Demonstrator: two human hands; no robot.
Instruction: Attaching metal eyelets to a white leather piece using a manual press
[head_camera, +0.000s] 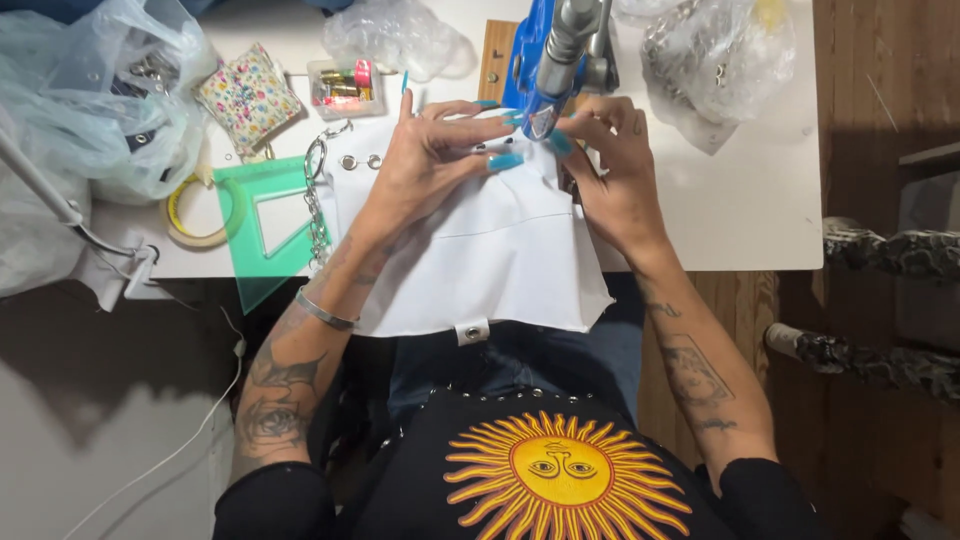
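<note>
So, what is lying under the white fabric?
The white fabric lies on the white table; its near edge hangs over the person's lap. Both hands press on it. Anything beneath is hidden.

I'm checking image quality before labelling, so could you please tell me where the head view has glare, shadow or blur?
Head view: even daylight, mostly sharp; the white fabric panel under the left hand and right hand is bright, nearly washed out; specular glints on the clear crinkled plastic bags; a soft shadow falls under the white table edge; the blue metal press looks foreshortened.
</note>
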